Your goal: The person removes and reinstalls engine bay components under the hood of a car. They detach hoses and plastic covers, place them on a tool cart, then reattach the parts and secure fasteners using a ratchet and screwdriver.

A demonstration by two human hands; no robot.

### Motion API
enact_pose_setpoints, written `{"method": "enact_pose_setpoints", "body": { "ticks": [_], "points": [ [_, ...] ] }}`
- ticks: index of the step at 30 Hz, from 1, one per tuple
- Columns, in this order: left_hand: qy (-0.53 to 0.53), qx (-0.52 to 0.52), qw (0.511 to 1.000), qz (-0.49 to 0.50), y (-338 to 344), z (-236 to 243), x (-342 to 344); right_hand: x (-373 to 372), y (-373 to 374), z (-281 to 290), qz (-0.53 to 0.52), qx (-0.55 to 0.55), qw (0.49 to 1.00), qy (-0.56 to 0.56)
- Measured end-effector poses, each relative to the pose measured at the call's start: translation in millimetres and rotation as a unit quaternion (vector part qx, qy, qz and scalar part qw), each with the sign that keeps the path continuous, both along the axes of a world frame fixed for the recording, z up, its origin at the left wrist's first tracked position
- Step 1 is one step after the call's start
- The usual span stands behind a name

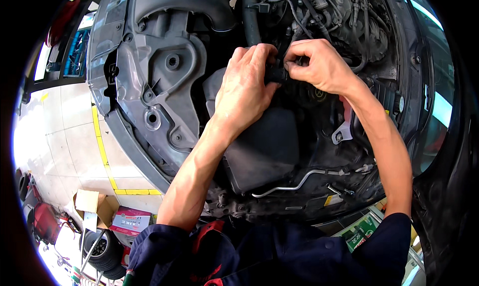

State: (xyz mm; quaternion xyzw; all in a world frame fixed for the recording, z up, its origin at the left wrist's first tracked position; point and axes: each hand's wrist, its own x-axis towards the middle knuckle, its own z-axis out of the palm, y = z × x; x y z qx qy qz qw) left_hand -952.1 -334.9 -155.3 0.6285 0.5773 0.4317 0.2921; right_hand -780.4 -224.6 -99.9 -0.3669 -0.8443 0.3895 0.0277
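Over the open engine bay, my left hand (247, 81) has its fingers bent over a dark part behind the black airbox (262, 151). Close to its right, my right hand (312, 66) pinches thumb and forefinger at a small dark piece among hoses and cables; what exactly each hand holds is hidden. A thick black hose (249, 19) rises above my left fingers. Beneath my right forearm are a red part and a metal bracket (342, 134).
Grey plastic trim (164, 91) fills the bay's left side. A metal pipe (299, 181) and small tools (339, 190) lie near the front. Cardboard boxes (102, 208) and stacked tyres (102, 253) are on the floor at lower left. The windscreen (431, 111) is at right.
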Motion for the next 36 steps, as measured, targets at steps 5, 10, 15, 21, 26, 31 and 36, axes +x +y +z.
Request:
{"method": "enact_pose_setpoints", "body": {
  "ticks": [5,10,15,21,26,31,36],
  "points": [
    [0.009,0.008,1.000,0.004,5.6,5.7,2.0,-0.2,9.2,0.7,-0.011,0.054,0.998,-0.012],
    [0.029,0.034,0.999,-0.006,-1.8,5.8,-5.8,1.5,-46.2,21.8,-0.078,0.103,0.991,0.021],
    [0.020,0.056,0.998,-0.024,-0.1,-1.6,-1.2,31.0,-81.0,50.3,-0.160,-0.045,0.979,0.120],
    [0.086,0.066,0.994,-0.007,-1.5,12.0,29.1,144.5,-142.2,97.2,-0.409,-0.003,0.888,0.210],
    [-0.220,-0.024,0.974,-0.041,-102.8,84.2,102.8,175.7,-274.3,117.3,-0.536,-0.024,0.803,0.259],
    [-0.665,-0.448,0.593,-0.078,-239.5,115.8,182.4,134.5,-363.0,105.4,-0.306,0.218,0.924,0.071],
    [-0.641,-0.412,0.648,-0.016,-273.0,183.9,126.3,95.6,-381.5,155.0,-0.221,0.170,0.956,0.086]
  ]
}}
